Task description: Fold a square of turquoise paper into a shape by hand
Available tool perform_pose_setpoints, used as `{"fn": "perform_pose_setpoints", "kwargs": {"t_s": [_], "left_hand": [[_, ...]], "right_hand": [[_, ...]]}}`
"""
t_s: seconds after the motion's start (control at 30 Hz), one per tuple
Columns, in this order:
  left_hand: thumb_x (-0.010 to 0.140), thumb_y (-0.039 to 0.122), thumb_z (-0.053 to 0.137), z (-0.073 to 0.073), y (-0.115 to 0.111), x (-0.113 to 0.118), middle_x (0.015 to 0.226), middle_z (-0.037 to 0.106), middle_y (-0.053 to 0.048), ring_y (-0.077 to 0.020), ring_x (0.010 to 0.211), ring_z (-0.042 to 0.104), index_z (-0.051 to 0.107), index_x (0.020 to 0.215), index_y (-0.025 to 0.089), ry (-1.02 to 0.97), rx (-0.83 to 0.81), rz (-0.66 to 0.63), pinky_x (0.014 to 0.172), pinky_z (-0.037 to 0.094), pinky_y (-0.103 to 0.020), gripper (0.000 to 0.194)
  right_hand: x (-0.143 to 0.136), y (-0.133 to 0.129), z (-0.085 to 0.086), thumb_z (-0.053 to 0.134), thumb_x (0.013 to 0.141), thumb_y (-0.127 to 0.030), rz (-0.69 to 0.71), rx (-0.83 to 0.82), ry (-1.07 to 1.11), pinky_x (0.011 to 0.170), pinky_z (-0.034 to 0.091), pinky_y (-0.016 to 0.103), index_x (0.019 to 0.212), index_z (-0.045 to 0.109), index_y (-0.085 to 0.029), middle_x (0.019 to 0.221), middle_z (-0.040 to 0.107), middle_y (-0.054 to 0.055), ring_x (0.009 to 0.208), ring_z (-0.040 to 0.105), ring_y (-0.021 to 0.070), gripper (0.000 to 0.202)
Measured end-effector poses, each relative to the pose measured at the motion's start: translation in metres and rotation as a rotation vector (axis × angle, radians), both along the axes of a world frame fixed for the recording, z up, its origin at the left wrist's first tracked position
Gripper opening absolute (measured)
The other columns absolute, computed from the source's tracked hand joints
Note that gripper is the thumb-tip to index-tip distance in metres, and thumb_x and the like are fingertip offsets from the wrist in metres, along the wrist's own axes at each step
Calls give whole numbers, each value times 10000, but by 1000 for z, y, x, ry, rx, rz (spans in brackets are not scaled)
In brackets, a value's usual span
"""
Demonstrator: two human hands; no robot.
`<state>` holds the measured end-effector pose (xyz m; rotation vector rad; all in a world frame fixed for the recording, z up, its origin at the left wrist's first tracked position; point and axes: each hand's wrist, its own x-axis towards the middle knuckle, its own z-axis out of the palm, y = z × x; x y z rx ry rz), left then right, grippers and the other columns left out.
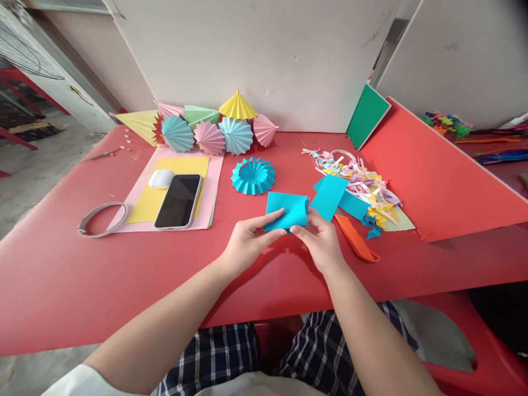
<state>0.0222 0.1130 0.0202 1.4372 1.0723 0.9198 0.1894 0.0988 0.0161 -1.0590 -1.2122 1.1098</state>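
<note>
A blue paper piece (291, 206), bent over on itself, is held above the red table between both hands. My left hand (251, 239) pinches its left edge with thumb and fingers. My right hand (319, 236) grips its lower right corner, with the fingertips partly behind the paper. Beyond the hands lies a pleated blue paper ring (253, 176). Flat blue paper pieces (330, 195) rest just right of the held paper. An orange ridged tool (355, 237) lies to the right of my right hand.
Folded paper umbrellas (237, 135) line the back of the red table (144, 286). A phone (179, 201) and white case (161, 178) sit on stacked paper at left, near a ring-shaped band (103, 219). Paper scraps (363, 184) and a red board (445, 176) are at right.
</note>
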Motion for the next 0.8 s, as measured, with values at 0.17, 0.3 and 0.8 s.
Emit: {"fn": "perform_pose_setpoints", "kwargs": {"t_s": [0.17,0.3,0.8], "left_hand": [[730,367,688,-1,1,-2,907,693,-16,-162,732,599,605,1173,251,-43,-32,-33,649,503,-280,466],[729,357,690,0,1,-2,963,690,-32,-201,832,612,605,1173,237,-61,-31,-62,670,511,-292,468],[707,360,707,4,2,-2,735,680,-3,-101,543,526,642,1126,215,-63,-15,-22,532,481,-246,448]], "right_hand": [[3,2,0,687,725,-313,114,-42,-26,894,467,332,850,701,-281,1095,618,6,1034,574,199,130],[4,1,-2,686,723,-321,79,-2,-70,927,456,355,828,717,-305,1089,622,-8,1050,566,201,111],[2,0,1,680,726,-332,15,17,-101,929,455,375,878,708,-293,1093,648,-2,1074,564,224,160]]}}
